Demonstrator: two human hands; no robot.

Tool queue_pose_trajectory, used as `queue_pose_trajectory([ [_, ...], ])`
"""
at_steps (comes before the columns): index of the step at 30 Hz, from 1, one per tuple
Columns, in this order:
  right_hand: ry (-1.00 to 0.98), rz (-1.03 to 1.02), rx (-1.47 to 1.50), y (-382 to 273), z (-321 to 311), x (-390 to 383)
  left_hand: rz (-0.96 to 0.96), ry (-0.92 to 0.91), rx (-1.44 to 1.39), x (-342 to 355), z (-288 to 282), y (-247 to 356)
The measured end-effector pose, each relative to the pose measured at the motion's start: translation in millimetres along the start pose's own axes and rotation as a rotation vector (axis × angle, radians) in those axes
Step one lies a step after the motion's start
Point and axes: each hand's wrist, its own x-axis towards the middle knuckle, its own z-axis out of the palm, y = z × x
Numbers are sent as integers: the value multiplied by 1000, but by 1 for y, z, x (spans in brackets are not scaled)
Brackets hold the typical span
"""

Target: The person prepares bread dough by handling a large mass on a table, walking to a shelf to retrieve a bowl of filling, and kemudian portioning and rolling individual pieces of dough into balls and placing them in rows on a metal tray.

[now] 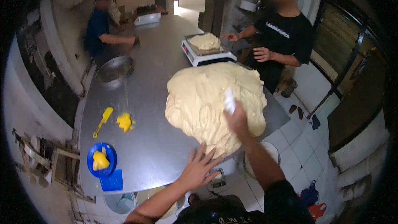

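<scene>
A huge pale mound of dough (pixel 207 95) lies on the metal table, spreading to its near right edge. My right hand (pixel 236 118) is closed around a white dough scraper (pixel 229 98), held over the right part of the mound; whether the blade touches the dough cannot be made out. At the near edge of the dough, my left hand (pixel 199 168) has its fingers spread, the fingertips against its lower side. Just beyond the mound stands a digital scale (pixel 207 58) with a smaller lump of dough (pixel 205 41) on it.
On the metal table (pixel 145 153) at left are a yellow spatula (pixel 103 121), a yellow lump (pixel 124 122), a blue bowl (pixel 112 151), a blue flat scraper (pixel 112 180) and a round pan (pixel 116 71). One person (pixel 286 29) stands beside the scale, another (pixel 99 33) at far left. Buckets stand below.
</scene>
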Motion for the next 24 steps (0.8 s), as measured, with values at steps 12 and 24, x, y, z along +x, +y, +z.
queue_pose_trajectory([
  [12, -693, -657, -329, -37, 181, -18, -70, 107, 1, -33, -1, -39],
  [24, -500, -641, -521, 68, -78, -33, -2, 59, 90, 73, 35, -44],
])
